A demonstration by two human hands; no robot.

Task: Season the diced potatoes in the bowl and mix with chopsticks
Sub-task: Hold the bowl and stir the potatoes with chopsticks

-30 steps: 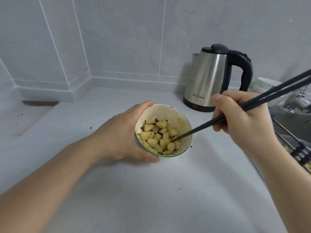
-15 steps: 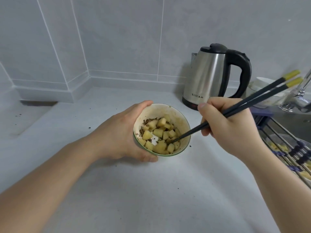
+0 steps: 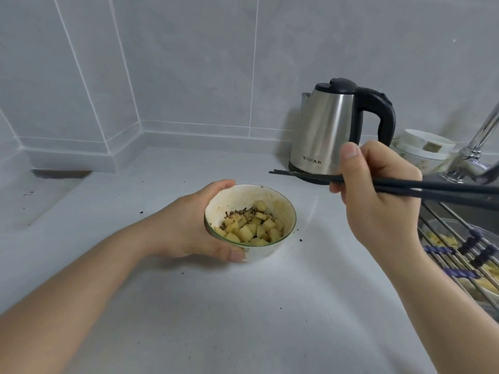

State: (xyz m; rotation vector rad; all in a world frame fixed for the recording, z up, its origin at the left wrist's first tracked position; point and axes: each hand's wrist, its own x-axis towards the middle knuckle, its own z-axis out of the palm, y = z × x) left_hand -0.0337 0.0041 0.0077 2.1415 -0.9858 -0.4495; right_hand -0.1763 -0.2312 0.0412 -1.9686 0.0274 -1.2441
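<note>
Near the middle of the frame, the left hand (image 3: 189, 225) cups the bowl (image 3: 280, 211) of potatoes (image 3: 251, 228). Up right, the right hand (image 3: 378, 190) pinches chopsticks (image 3: 305, 177), clear of the bowl. Kettle (image 3: 332, 125) writing is blurred.

Single view only: head-mounted wide-angle, so no second view shares any part of the scene. Looks forward and down onto the surface (image 3: 243, 319) from above the person's own forearms, which enter from the bottom corners. Landmark: the bowl (image 3: 270, 248), close, slightly left of and below frame centre. Left hand (image 3: 189, 228) just left of the bowl, right hand (image 3: 378, 195) right of and above it. Kettle (image 3: 332, 130) beyond the bowl to the right, against the tiled wall (image 3: 189, 63). The wall corner sits beyond the bowl to the left. Rack (image 3: 464, 255) clipped by the frame edge far right of the bowl. Tile lines bow: lens distortion.
</note>
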